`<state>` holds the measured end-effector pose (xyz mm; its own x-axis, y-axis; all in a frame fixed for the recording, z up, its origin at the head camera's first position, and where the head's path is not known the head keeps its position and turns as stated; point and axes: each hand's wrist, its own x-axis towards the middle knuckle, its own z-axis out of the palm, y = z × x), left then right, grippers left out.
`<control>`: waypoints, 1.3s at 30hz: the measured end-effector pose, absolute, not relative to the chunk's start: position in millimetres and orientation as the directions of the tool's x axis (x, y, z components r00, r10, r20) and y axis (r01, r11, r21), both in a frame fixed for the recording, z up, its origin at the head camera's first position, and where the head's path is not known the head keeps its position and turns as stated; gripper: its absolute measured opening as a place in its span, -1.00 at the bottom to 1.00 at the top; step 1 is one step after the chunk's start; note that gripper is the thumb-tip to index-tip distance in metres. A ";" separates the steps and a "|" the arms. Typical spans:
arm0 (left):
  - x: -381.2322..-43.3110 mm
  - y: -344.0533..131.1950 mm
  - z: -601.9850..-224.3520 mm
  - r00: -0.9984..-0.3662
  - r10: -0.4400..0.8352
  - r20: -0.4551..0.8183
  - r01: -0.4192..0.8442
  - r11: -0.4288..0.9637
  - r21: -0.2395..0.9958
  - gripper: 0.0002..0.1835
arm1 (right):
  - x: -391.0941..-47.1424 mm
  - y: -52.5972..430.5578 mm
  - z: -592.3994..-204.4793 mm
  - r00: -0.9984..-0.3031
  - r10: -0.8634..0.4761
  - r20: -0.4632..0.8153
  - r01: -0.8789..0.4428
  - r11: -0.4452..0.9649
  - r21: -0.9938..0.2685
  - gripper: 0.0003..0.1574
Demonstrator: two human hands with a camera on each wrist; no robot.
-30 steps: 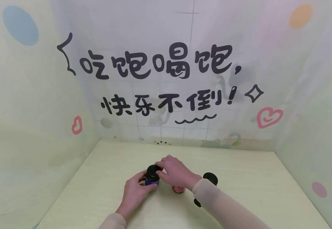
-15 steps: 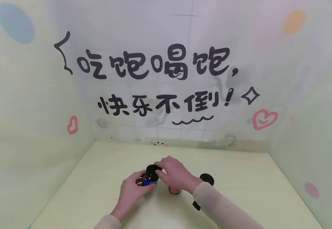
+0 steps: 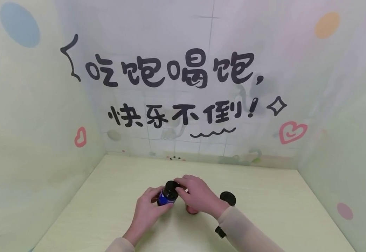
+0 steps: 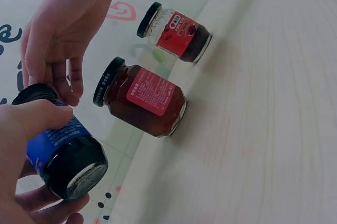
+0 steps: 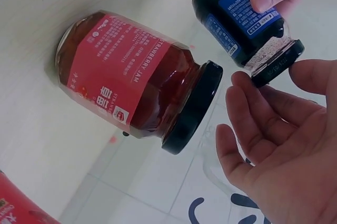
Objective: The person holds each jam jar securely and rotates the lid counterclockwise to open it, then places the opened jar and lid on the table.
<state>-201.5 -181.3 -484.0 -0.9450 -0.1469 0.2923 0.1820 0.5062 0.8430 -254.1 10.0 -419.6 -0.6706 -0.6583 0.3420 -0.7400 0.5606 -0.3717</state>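
A small jar [image 4: 63, 140] with a blue label and dark contents is tilted, its base raised off the table. My left hand [image 3: 149, 204] grips it around the body, thumb across the label in the left wrist view. On its black lid [image 5: 278, 63], my right hand [image 3: 198, 194] pinches the rim between thumb and forefinger; the other fingers curve loosely below. The lid sits on the jar's neck. Close by the right hand stands a strawberry jam jar [image 5: 126, 71] with a red label and black lid, mostly hidden behind that hand in the head view.
Another black-lidded jar [image 4: 176, 32] with a red label stands beyond the strawberry jam, to the right in the head view. A small black item [image 3: 220, 231] lies partly hidden by the right sleeve. Printed walls [image 3: 170, 87] enclose the pale wooden table [image 3: 85, 217].
The blue-labelled jar has tilted further, its lid leaning rightward, and more of its label shows. Both hands stay on it; the right hand has shifted slightly right and down.
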 end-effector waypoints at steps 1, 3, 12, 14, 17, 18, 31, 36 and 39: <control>-201.4 -180.4 -483.3 -0.943 -0.148 0.297 0.184 0.510 0.840 -0.38 | -253.2 11.4 -419.7 -0.677 -0.653 0.340 -0.733 0.560 -0.385 -0.59; -201.0 -178.5 -482.1 -0.941 -0.149 0.303 0.188 0.515 0.837 -0.39 | -251.4 13.9 -419.7 -0.692 -0.639 0.336 -0.718 0.563 -0.409 -0.59; -196.1 -169.6 -477.0 -0.937 -0.137 0.322 0.212 0.510 0.834 -0.39 | -245.9 22.7 -424.3 -0.710 -0.600 0.368 -0.703 0.567 -0.429 -0.62; -194.6 -167.4 -475.1 -0.934 -0.132 0.331 0.225 0.502 0.835 -0.39 | -244.1 24.8 -424.3 -0.714 -0.593 0.371 -0.698 0.568 -0.436 -0.61; -192.4 -164.0 -472.5 -0.928 -0.127 0.351 0.244 0.506 0.827 -0.38 | -241.5 28.5 -423.9 -0.728 -0.580 0.366 -0.683 0.567 -0.460 -0.61; -191.9 -163.1 -471.7 -0.925 -0.125 0.357 0.248 0.512 0.822 -0.38 | -240.4 29.8 -423.7 -0.733 -0.575 0.362 -0.677 0.567 -0.470 -0.61; -183.0 -151.9 -460.5 -0.943 -0.122 0.311 0.195 0.554 0.809 -0.40 | -231.9 42.3 -423.9 -0.772 -0.526 0.357 -0.623 0.516 -0.588 -0.62; -180.9 -147.6 -458.1 -0.946 -0.100 0.307 0.208 0.541 0.815 -0.38 | -230.2 47.1 -426.1 -0.787 -0.507 0.351 -0.600 0.498 -0.626 -0.62; -179.8 -144.4 -458.1 -0.947 -0.104 0.304 0.202 0.543 0.815 -0.36 | -228.5 50.1 -426.9 -0.798 -0.507 0.327 -0.572 0.464 -0.677 -0.63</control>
